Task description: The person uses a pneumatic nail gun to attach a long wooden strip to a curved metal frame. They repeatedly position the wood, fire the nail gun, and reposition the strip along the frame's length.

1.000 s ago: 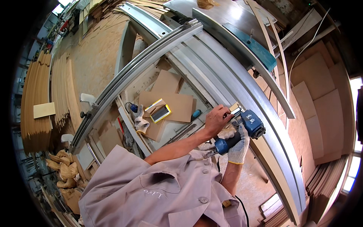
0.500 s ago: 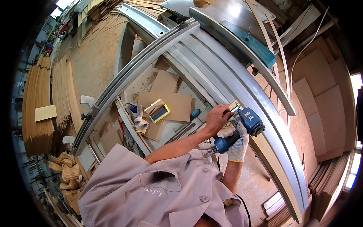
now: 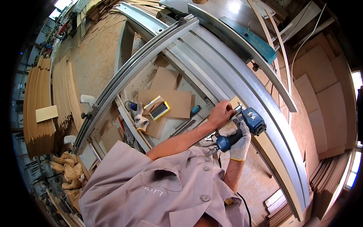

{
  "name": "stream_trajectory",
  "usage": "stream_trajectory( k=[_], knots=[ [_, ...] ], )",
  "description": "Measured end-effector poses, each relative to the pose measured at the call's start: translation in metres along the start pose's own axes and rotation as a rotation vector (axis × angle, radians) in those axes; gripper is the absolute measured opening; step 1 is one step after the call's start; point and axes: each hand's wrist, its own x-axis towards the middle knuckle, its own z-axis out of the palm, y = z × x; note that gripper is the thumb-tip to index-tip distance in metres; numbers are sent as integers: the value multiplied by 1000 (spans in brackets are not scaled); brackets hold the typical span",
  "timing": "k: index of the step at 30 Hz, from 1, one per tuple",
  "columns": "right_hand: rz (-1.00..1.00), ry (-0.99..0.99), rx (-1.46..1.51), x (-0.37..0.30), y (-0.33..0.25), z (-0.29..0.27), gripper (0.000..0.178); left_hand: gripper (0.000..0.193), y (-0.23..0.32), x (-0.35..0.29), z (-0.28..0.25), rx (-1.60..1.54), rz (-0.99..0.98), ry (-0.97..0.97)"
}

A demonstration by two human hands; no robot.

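Observation:
A blue nail gun lies on its side in my right hand, which wears a white knit glove with a yellow cuff and is wrapped round the dark handle. An air fitting sticks out of the handle's end, close to my shirt. My bare left hand is curled, its fingertips pinched together at the gun's silver nose. Whatever lies between those fingertips is hidden. Beneath the gun, a pale wooden strip runs along the metal table's near edge.
The ribbed metal machine table curves across the view. Inside its side frame are brown boards, a yellow-edged box and a loose glove. A teal block sits by the fence. Stacked boards stand left.
My left hand's fingertips have shifted slightly along the nail gun's nose. The nail gun has tilted and moved a little to the right and down in the view.

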Motion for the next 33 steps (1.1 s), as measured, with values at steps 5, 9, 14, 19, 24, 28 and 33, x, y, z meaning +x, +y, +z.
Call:
stream_trajectory(
  k=[5, 9, 14, 19, 24, 28, 33],
  knots=[
    [-7, 25, 77, -7, -11, 0, 20, 24, -28, -17, -39, -74, 46, -26],
    [-67, 80, 90, -16, -30, -2, 17, 37, -123, -92, -117, -351, -152, -63],
    [37, 93, 150, -22, -28, -10, 28, 56, -81, -116, -81, -990, -600, 72],
    [82, -81, 159, -37, 16, -14, 19, 61, -45, -58, -48, -1023, -519, -14],
    [-27, -41, 80, -43, -31, -29, 15, 53, -42, -42, 4, -1066, -533, -211],
    [-137, 36, -52, -43, -59, -92, 10, 43, -33, -7, 43, -20, 207, -361],
    [-159, 246, -335, -50, -105, -188, 17, 83, -23, 66, 63, 557, 856, -503]
  ],
)
